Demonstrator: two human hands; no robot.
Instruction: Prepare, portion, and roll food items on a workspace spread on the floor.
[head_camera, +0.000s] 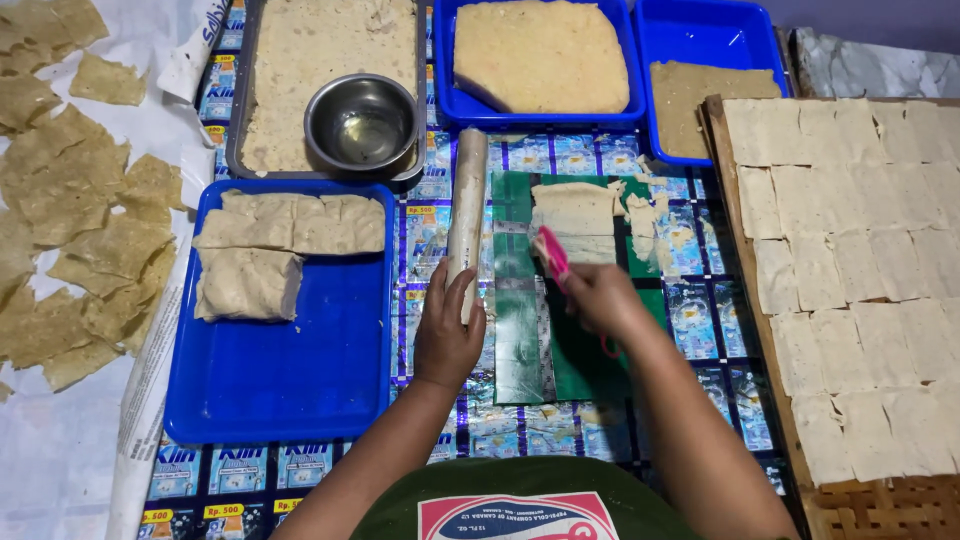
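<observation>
1. The lower end of a pale rolling pin (467, 215) is gripped by the left hand (446, 330), the fingers curled closed around it; the pin lies at the centre of the frame, running up towards a steel bowl (362, 125).
2. A pink-handled tool (551, 254) is held in the right hand (598, 298), just right of centre, with the fingers closed on the handle; the working end is blurred and its kind cannot be told.
3. A thin sheet of pale dough (575, 220) is seen on a green mat (520, 330), directly above the right hand, with the tool's tip at its lower left edge.
4. Folded dough slabs (285, 225) are laid in a blue tray (290, 370) at the left of centre.
5. Cut dough squares (850, 270) are arranged in rows on a woven board (870, 510) along the right edge.
6. Dried, irregular crackers (70, 230) are spread over white paper at the far left.
7. A large dough block (540, 55) is held in a blue tub (448, 100) at the top centre.
</observation>
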